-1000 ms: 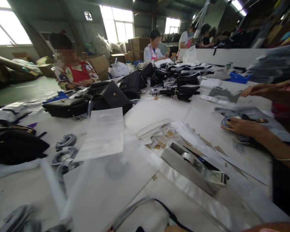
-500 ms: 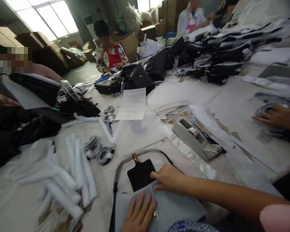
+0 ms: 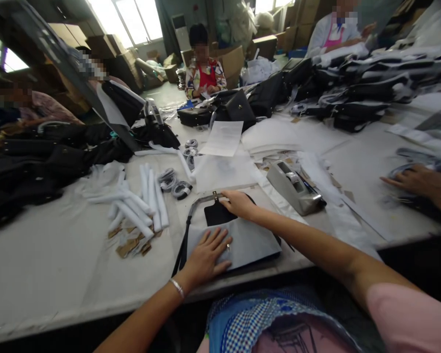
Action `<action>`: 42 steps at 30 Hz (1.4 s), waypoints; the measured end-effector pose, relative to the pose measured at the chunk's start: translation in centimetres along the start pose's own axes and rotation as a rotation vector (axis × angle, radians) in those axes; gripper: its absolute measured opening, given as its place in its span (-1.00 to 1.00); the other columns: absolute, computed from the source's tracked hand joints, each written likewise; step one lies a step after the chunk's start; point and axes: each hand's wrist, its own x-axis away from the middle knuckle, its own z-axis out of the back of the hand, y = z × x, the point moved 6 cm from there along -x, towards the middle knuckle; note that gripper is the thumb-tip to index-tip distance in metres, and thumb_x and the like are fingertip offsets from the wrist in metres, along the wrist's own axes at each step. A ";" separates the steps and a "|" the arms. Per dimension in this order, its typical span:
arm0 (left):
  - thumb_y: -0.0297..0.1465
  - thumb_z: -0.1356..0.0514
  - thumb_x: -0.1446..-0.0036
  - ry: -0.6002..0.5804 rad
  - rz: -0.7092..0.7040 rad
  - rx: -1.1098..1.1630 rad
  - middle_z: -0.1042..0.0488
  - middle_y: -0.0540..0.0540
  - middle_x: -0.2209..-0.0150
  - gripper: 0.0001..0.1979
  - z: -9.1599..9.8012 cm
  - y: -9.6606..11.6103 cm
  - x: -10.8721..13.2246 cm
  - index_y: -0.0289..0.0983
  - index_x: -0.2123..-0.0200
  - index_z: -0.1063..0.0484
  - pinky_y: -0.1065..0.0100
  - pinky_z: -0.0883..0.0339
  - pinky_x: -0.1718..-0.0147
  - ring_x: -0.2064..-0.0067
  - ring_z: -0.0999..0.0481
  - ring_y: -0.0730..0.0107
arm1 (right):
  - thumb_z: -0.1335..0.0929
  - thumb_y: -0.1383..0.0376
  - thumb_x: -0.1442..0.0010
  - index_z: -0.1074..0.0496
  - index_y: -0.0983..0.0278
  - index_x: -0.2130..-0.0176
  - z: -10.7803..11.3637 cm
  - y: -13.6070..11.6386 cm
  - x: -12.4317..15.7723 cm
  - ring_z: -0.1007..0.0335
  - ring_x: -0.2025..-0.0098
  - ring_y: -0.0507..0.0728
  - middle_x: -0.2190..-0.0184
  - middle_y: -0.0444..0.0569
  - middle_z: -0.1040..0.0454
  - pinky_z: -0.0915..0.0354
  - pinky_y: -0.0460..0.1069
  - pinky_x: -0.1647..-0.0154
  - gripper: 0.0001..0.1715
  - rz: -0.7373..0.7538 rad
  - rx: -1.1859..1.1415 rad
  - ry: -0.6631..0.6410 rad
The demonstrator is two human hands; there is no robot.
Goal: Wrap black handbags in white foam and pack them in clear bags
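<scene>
A black bag in a grey cloth cover lies at the table's near edge in front of me. My left hand lies flat on the cover with fingers spread, a ring on one finger and a bracelet at the wrist. My right hand rests at the bag's top edge, fingers curled over the black flap near the grey strap. What the right fingers pinch, if anything, is hidden.
White paper rolls and coiled straps lie left of the bag. A grey tape dispenser stands to the right. Another person's hand rests at far right. Black bags pile up at the back; people sit around the table.
The view has tilted down and drawn back, bringing my arms and the table edge into sight. My left hand has slid further onto the cover; my right hand has moved up to the bag's top edge.
</scene>
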 end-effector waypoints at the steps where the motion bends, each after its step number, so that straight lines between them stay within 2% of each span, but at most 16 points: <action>1: -0.04 -0.06 -0.30 0.004 -0.001 0.011 -0.06 -0.13 -0.42 -0.31 0.1 0.0 0.0 -0.14 -0.40 0.00 -0.04 0.04 -0.34 -0.42 -0.02 0.06 | -0.34 0.23 -0.32 -0.46 0.31 -0.05 -0.4 -0.1 -1.0 -0.49 -0.03 0.25 0.04 0.15 -0.57 -0.30 0.04 -0.07 -0.66 -0.023 -0.021 -0.003; 4: -0.04 -0.07 -0.29 0.028 -0.005 0.037 -0.10 -0.15 -0.40 -0.31 0.4 0.2 0.0 -0.16 -0.39 -0.04 -0.04 0.03 -0.34 -0.42 -0.04 0.05 | -0.37 0.30 -0.27 -0.48 0.29 -0.06 -1.4 -0.5 -2.5 -0.57 0.10 0.20 0.18 0.05 -0.64 -0.39 0.02 0.01 -0.63 -0.050 -0.113 -0.008; 6: -0.04 -0.08 -0.29 0.044 -0.004 0.043 -0.13 -0.15 -0.39 -0.31 0.5 0.2 0.0 -0.17 -0.38 -0.06 -0.04 0.03 -0.33 -0.41 -0.06 0.05 | -0.35 0.34 -0.27 -0.41 0.26 -0.17 -1.3 -0.9 -1.9 -0.58 0.11 0.15 0.19 -0.02 -0.65 -0.41 0.01 0.00 -0.53 -0.018 -0.180 0.015; 9: -0.04 -0.09 -0.29 0.071 0.002 0.051 -0.14 -0.16 -0.39 -0.32 0.4 0.2 0.1 -0.17 -0.37 -0.08 -0.05 0.01 -0.33 -0.40 -0.09 0.03 | -0.34 0.36 -0.27 -0.42 0.19 -0.18 -0.6 -1.6 1.5 -0.54 -0.01 0.11 0.08 -0.08 -0.63 -0.38 0.00 -0.10 -0.52 0.090 -0.259 0.048; 12: -0.03 -0.08 -0.28 0.107 0.005 0.072 -0.23 -0.19 -0.34 -0.35 0.5 0.2 0.3 -0.20 -0.34 -0.16 -0.06 0.01 -0.33 -0.37 -0.16 0.03 | -0.29 0.41 -0.28 -0.53 0.14 -0.07 -0.5 -2.4 6.3 -0.47 -0.12 0.10 -0.05 -0.11 -0.56 -0.32 -0.01 -0.20 -0.57 0.327 -0.313 0.000; 15: -0.03 -0.07 -0.29 0.124 -0.001 0.101 -0.44 -0.19 -0.19 -0.42 0.7 0.2 0.4 -0.21 -0.26 -0.29 -0.01 -0.06 -0.31 -0.26 -0.34 0.08 | -0.26 0.49 -0.26 -0.52 0.11 -0.10 -1.6 -2.6 10.5 -0.39 -0.20 0.11 -0.15 -0.08 -0.48 -0.24 0.05 -0.29 -0.47 0.552 -0.246 -0.088; 18: -0.03 -0.08 -0.28 0.133 -0.007 0.121 -0.53 -0.16 -0.06 -0.47 0.9 0.3 0.4 -0.21 -0.18 -0.36 0.00 -0.13 -0.27 -0.15 -0.45 0.11 | -0.26 0.49 -0.29 -0.50 0.11 -0.12 -3.0 -1.8 12.4 -0.31 -0.27 0.14 -0.21 -0.04 -0.42 -0.16 0.12 -0.35 -0.49 0.618 -0.122 -0.114; 24: -0.04 -0.10 -0.28 0.197 -0.008 0.108 -0.57 -0.14 0.02 -0.53 1.2 0.7 0.7 -0.22 -0.08 -0.42 0.00 -0.17 -0.26 -0.06 -0.52 0.13 | -0.25 0.46 -0.35 -0.46 0.10 -0.16 -3.9 -0.9 12.7 -0.25 -0.30 0.13 -0.23 -0.03 -0.39 -0.14 0.14 -0.36 -0.51 0.648 -0.077 -0.082; 27: -0.03 -0.11 -0.27 0.268 0.013 0.079 -0.55 -0.19 -0.02 -0.49 1.1 0.8 1.4 -0.26 -0.10 -0.39 -0.01 -0.18 -0.25 -0.06 -0.52 0.12 | -0.24 0.47 -0.35 -0.44 0.11 -0.18 -4.0 -0.8 12.8 -0.23 -0.31 0.12 -0.25 -0.02 -0.37 -0.12 0.14 -0.37 -0.49 0.649 -0.065 -0.084; 31: -0.06 -0.13 -0.27 0.367 0.029 0.032 -0.55 -0.24 -0.02 -0.48 1.0 1.0 2.5 -0.29 -0.14 -0.35 0.06 -0.32 -0.15 -0.03 -0.55 0.11 | -0.23 0.49 -0.34 -0.41 0.11 -0.20 -4.4 -0.7 13.1 -0.19 -0.33 0.13 -0.26 -0.01 -0.36 -0.11 0.16 -0.37 -0.46 0.640 -0.027 -0.098; 34: -0.16 -0.15 -0.30 0.404 -0.042 0.006 -0.52 -0.24 -0.09 -0.48 1.0 1.5 2.9 -0.26 -0.24 -0.27 0.11 -0.35 -0.14 -0.11 -0.51 0.12 | -0.25 0.48 -0.33 -0.39 0.14 -0.22 -4.7 -0.7 13.1 -0.21 -0.33 0.15 -0.23 0.02 -0.39 -0.12 0.19 -0.36 -0.46 0.617 0.006 -0.100; 37: -0.31 -0.13 -0.34 0.404 -0.175 0.011 -0.47 -0.13 -0.17 -0.49 1.0 2.3 2.9 -0.17 -0.32 -0.16 0.21 -0.33 -0.19 -0.21 -0.43 0.25 | -0.26 0.47 -0.32 -0.35 0.14 -0.24 -4.9 -0.7 13.2 -0.20 -0.33 0.15 -0.25 0.01 -0.36 -0.12 0.19 -0.36 -0.44 0.593 0.057 -0.126; 39: -0.38 -0.12 -0.34 0.408 -0.241 0.028 -0.49 -0.07 -0.16 -0.48 0.9 2.6 2.8 -0.16 -0.33 -0.13 0.26 -0.34 -0.19 -0.21 -0.43 0.33 | -0.26 0.47 -0.31 -0.35 0.16 -0.25 -5.0 -0.8 13.3 -0.17 -0.35 0.15 -0.27 0.03 -0.33 -0.10 0.18 -0.36 -0.43 0.591 0.088 -0.138; 42: -0.43 -0.14 -0.32 0.430 -0.277 0.057 -0.52 -0.09 -0.11 -0.48 1.0 2.7 2.9 -0.20 -0.31 -0.15 0.24 -0.40 -0.17 -0.18 -0.46 0.33 | -0.26 0.47 -0.30 -0.35 0.21 -0.25 -4.9 -1.1 13.4 -0.14 -0.36 0.16 -0.30 0.07 -0.30 -0.08 0.17 -0.37 -0.43 0.598 0.121 -0.142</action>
